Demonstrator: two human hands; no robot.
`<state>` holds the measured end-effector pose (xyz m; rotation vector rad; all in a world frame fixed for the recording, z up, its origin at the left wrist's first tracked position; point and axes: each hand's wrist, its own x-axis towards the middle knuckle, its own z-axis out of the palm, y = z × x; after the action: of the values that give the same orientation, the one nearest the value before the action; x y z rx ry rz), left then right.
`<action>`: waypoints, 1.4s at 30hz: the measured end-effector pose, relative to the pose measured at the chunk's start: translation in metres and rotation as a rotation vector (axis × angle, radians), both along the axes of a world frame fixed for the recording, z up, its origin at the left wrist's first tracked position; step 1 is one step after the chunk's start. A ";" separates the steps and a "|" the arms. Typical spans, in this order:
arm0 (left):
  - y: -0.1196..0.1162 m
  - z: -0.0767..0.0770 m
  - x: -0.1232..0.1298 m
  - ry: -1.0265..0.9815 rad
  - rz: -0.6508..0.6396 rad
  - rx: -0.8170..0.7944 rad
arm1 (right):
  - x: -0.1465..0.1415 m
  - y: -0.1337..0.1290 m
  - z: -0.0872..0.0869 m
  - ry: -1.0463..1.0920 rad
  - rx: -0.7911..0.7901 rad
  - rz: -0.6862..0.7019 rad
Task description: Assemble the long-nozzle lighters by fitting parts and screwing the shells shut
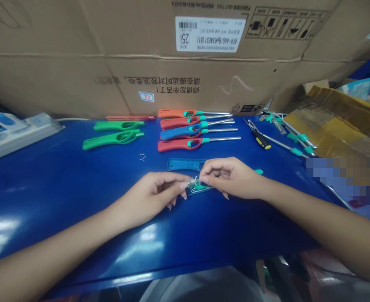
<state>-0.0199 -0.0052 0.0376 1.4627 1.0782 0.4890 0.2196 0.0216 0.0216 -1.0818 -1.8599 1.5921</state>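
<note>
Between finger and thumb, my left hand (162, 191) pinches a small clear-and-metal lighter part (191, 182). My right hand (227, 176) is closed right beside it, fingertips pinched at the part's right end; what they grip is too small to make out. Beneath both hands lies an opened blue lighter handle half (189, 192), partly covered, with a green piece and a white wire (200, 190) in it. Just behind is another blue handle half (183, 164), its right end hidden by my right hand. A green tip (259, 171) shows beyond the right wrist.
Several long-nosed lighters (177, 145) lie in a row at the back. Green handle shells (112, 140) and tiny screws (142, 157) are to the left. A screwdriver (262, 139), metal lighter tubes (279, 143) and a taped box (321, 119) sit right; a power strip (24, 140) stands left.
</note>
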 end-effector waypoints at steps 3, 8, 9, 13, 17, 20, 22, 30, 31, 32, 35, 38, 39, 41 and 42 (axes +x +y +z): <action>0.000 -0.001 0.000 0.007 -0.008 0.008 | 0.000 0.000 0.000 -0.005 0.014 0.008; -0.002 -0.002 0.001 0.012 -0.002 0.026 | 0.000 -0.001 0.001 -0.007 0.028 0.006; -0.002 -0.002 0.001 0.015 0.003 0.025 | -0.001 -0.001 0.001 -0.006 0.029 0.003; -0.002 -0.002 0.001 0.019 0.022 0.023 | -0.001 -0.001 0.000 -0.011 0.021 -0.009; -0.002 -0.002 0.003 0.012 0.041 0.021 | -0.001 -0.001 -0.001 -0.017 0.028 -0.013; -0.003 -0.002 0.003 0.009 0.052 0.025 | -0.001 -0.002 -0.002 -0.010 0.028 -0.016; -0.003 -0.003 0.004 0.003 0.057 0.023 | -0.001 -0.002 -0.001 -0.009 0.029 -0.018; -0.004 -0.004 0.004 0.003 0.051 0.032 | -0.001 -0.002 -0.003 0.000 0.045 -0.018; -0.004 -0.004 0.004 0.008 0.054 0.035 | -0.002 -0.002 -0.003 0.000 0.050 -0.021; -0.004 -0.005 0.004 0.011 0.057 0.037 | -0.002 -0.002 -0.003 -0.001 0.051 -0.023; -0.005 -0.005 0.004 0.011 0.059 0.049 | -0.002 -0.003 -0.003 -0.007 0.055 -0.023; -0.006 -0.006 0.004 0.007 0.057 0.059 | -0.001 -0.003 -0.002 0.001 0.053 -0.023; -0.006 -0.006 0.004 0.007 0.057 0.059 | -0.001 -0.003 -0.002 0.005 0.054 -0.026; -0.006 -0.006 0.004 0.007 0.055 0.058 | -0.002 -0.003 -0.002 0.010 0.052 -0.031; -0.006 -0.006 0.004 0.007 0.053 0.058 | -0.002 -0.003 -0.003 0.012 0.054 -0.034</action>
<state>-0.0157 -0.0116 0.0311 1.4907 1.1181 0.5575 0.2178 0.0185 0.0190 -1.0734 -1.8557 1.5177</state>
